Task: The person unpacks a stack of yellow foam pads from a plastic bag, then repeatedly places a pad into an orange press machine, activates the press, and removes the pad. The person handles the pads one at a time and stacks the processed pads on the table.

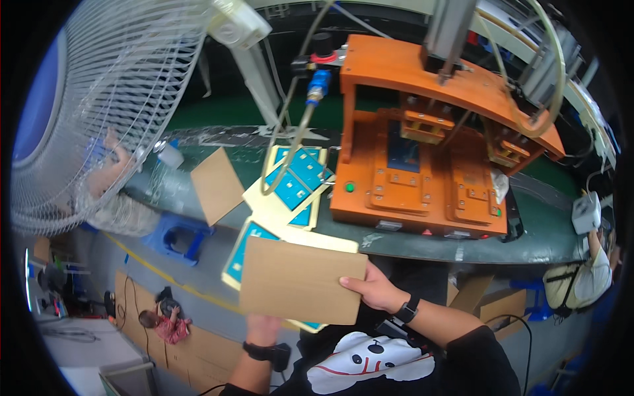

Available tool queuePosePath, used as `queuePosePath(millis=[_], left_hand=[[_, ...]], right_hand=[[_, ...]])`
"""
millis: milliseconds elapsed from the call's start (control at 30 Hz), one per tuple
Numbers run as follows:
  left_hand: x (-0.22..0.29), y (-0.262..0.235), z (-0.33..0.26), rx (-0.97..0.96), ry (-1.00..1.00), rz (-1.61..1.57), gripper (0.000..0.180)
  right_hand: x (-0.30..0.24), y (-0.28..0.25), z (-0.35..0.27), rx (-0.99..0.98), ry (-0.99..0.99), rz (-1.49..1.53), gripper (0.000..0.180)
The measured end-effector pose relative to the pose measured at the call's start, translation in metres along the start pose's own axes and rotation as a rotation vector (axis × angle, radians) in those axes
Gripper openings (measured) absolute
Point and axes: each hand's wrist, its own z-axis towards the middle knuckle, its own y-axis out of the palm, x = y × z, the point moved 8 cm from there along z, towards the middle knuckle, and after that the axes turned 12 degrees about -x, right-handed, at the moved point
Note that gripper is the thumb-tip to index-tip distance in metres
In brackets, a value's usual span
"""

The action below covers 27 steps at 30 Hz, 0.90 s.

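A brown cardboard sheet (300, 280) is held flat in front of me by both hands. My right hand (375, 288) grips its right edge with the thumb on top. My left hand (263, 328) supports it from beneath at the lower left, mostly hidden by the sheet. Under the cardboard lies a cream tray with blue rectangular parts (241, 254), only its left and lower edges showing. More such trays with blue parts (296, 181) are stacked on the green bench just beyond.
An orange press fixture (422, 178) stands on the bench with a dark panel inside. Another cardboard sheet (216, 185) leans at the bench's left. A white fan (112, 86) fills the upper left. Other people sit at far left and far right.
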Motion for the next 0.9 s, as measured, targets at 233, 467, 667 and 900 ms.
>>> queuePosePath(millis=[233, 467, 667, 900], left_hand=[[0.128, -0.075, 0.102, 0.017, -0.14, 0.015, 0.071], [0.194, -0.188, 0.266, -0.008, -0.15, 0.207, 0.059], [0.182, -0.252, 0.326, -0.027, -0.277, 0.323, 0.06], [0.19, -0.194, 0.344, -0.05, -0.375, 0.442, 0.057]], right_hand=[[-0.04, -0.032, -0.051, 0.058, -0.024, -0.101, 0.038], [-0.018, -0.136, -0.312, 0.561, -0.305, 0.234, 0.052], [0.224, -0.112, -0.644, 1.497, -0.52, 0.526, 0.053], [0.413, -0.027, -0.769, 2.16, 0.002, 0.427, 0.056]])
